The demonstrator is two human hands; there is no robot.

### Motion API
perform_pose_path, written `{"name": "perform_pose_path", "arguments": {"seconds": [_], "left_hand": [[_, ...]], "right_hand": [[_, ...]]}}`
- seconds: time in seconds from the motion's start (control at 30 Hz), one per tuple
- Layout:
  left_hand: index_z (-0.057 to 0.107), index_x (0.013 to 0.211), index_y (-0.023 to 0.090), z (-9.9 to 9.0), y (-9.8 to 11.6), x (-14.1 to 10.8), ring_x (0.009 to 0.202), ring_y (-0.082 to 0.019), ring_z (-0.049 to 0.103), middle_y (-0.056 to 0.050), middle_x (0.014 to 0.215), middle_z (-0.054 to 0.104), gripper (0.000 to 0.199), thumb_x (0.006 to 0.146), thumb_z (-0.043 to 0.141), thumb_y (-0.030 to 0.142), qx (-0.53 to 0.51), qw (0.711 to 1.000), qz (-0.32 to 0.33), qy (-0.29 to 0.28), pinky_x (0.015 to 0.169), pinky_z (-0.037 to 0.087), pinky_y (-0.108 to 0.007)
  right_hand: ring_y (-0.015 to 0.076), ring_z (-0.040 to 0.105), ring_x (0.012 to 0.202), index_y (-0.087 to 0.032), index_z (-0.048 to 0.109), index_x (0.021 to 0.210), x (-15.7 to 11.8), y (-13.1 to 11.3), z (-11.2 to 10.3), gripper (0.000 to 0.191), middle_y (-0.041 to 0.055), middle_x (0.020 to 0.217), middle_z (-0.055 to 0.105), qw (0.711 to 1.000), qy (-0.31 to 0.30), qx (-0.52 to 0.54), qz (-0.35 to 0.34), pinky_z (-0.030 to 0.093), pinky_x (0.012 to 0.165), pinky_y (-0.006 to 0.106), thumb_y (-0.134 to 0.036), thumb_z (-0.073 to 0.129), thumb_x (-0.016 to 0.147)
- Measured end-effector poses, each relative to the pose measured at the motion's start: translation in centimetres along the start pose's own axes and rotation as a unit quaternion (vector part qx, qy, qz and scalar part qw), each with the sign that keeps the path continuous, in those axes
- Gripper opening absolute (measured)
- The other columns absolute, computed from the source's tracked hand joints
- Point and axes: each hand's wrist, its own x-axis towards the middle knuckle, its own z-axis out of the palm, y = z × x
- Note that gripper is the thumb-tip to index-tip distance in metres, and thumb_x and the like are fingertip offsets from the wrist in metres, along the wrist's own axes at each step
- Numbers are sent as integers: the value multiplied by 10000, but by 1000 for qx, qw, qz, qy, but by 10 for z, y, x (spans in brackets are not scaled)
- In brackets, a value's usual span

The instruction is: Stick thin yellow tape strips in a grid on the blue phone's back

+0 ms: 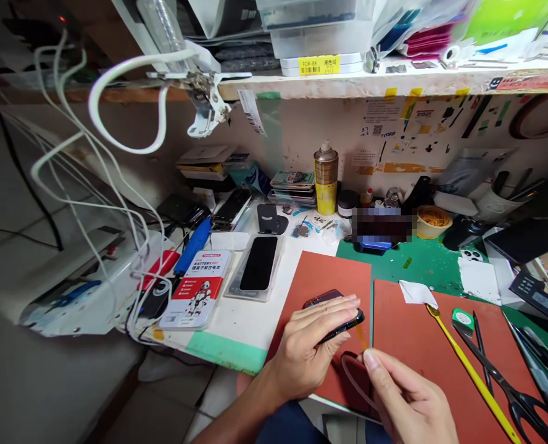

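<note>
A dark phone (328,337) is gripped in my left hand (308,336), tilted above the left red-brown mat (332,277). My fingers lie across it, hiding most of its face. My right hand (406,391) pinches a narrow amber tape strip (361,340), which runs up to the phone's near right edge. Below that pinch, a thin, curved, pale rim (358,387) shows, perhaps part of a tape roll; my right hand covers the rest.
Right of my hands lie a yellow brush (475,373), scissors (503,385) and several pointed tools. To the left are a phone on a clear case (258,264) and a battery package (199,290). Behind stands a spray can (326,179), under a loaded shelf (302,88).
</note>
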Motion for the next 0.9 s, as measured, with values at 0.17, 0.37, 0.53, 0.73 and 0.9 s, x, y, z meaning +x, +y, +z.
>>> {"name": "perform_pose_path", "arguments": {"seconds": [0.17,0.37,0.53,0.73,0.9], "left_hand": [[665,1443,249,-1,-2,-1,1348,-244,685,-105,1419,734,479,1009,611,54,-20,1000,-24,3,1146,570,-387],[623,1504,331,-2,-6,-6,1311,-219,710,-58,1421,737,545,1022,617,77,-31,997,-61,19,1124,575,-339],[578,1553,333,-8,-20,-3,1283,-242,728,-83,1402,746,526,1041,665,254,-59,994,-89,12,1128,569,-348],[749,1366,263,-15,-33,10,1329,-295,697,-127,1337,773,364,1011,708,336,-126,988,-91,-19,1201,507,-470],[726,1358,163,0,-20,12,1209,-322,763,-203,1303,776,400,1077,594,415,-236,929,-241,154,1049,621,-471]], "right_hand": [[320,821,922,-201,913,974,14,-12,12,489,125,980,860,997,-25,-21,-65,677,838,322,-656,765,874],[287,794,929,-198,894,1091,26,-25,34,463,113,1025,854,995,-30,14,-91,652,816,304,-604,729,939],[266,765,927,-191,874,1146,32,-30,39,465,93,1009,840,993,-49,26,-102,620,785,280,-585,693,975],[245,746,873,-163,869,1118,39,-35,48,486,83,943,824,991,-51,27,-120,604,761,281,-589,681,978],[269,762,999,-192,844,1186,31,-35,41,537,89,1122,833,995,-58,7,-86,608,893,311,-647,671,962]]}}
